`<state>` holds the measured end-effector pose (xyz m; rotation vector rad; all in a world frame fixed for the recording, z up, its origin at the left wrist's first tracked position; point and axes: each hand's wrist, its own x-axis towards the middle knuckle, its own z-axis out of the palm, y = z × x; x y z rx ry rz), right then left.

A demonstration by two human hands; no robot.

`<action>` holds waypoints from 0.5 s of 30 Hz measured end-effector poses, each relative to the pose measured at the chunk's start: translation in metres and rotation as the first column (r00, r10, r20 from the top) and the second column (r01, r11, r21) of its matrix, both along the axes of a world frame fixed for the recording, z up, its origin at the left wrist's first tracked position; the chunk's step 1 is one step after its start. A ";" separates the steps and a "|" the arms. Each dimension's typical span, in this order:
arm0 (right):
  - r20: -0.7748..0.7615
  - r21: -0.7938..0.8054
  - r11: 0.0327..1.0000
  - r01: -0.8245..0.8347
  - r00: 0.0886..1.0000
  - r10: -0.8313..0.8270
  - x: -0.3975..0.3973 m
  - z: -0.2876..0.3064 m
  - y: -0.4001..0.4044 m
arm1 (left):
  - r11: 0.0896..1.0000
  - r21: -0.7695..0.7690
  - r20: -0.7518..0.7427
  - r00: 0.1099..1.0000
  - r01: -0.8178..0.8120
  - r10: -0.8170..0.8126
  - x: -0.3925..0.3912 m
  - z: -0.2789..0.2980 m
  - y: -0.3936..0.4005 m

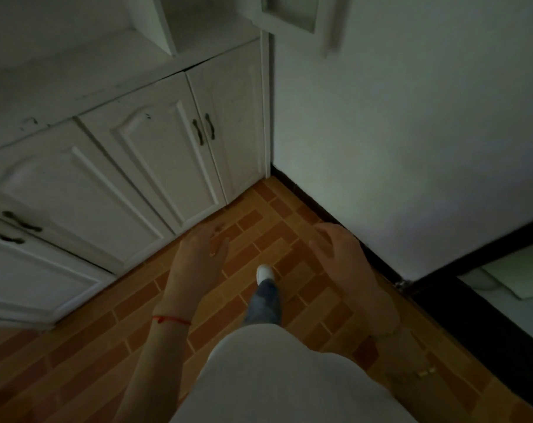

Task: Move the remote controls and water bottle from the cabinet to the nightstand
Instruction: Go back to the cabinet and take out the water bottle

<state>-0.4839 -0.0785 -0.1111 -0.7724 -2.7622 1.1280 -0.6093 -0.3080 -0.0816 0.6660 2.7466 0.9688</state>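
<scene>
A white cabinet (112, 154) with panelled doors and dark handles fills the left side; its countertop (76, 77) shows no remote controls or bottle in the visible part. My left hand (198, 257) hovers over the floor in front of the cabinet, fingers relaxed and holding nothing. My right hand (341, 254) hovers to the right near the wall, fingers spread and holding nothing. No remote control, water bottle or nightstand is in view. The picture is dim and blurred.
A white wall (396, 132) with a dark skirting board meets the cabinet in the corner. The floor (259, 233) is orange brick-pattern tile. A doorway threshold (472, 315) runs at the lower right. My foot in a white shoe (264, 273) is stepping forward.
</scene>
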 end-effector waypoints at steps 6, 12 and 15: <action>-0.017 -0.014 1.000 -0.006 1.000 0.006 -0.110 -0.010 0.056 | 0.999 0.031 0.004 1.000 -0.020 0.020 -0.100 -0.009 0.065; -0.050 0.009 0.999 -0.032 0.998 0.032 -0.237 0.009 0.115 | 0.999 0.038 -0.046 0.999 -0.019 0.021 -0.221 0.007 0.124; -0.093 0.018 0.998 -0.053 0.994 0.054 -0.286 0.020 0.140 | 0.999 0.028 -0.053 0.998 -0.037 0.039 -0.267 0.015 0.147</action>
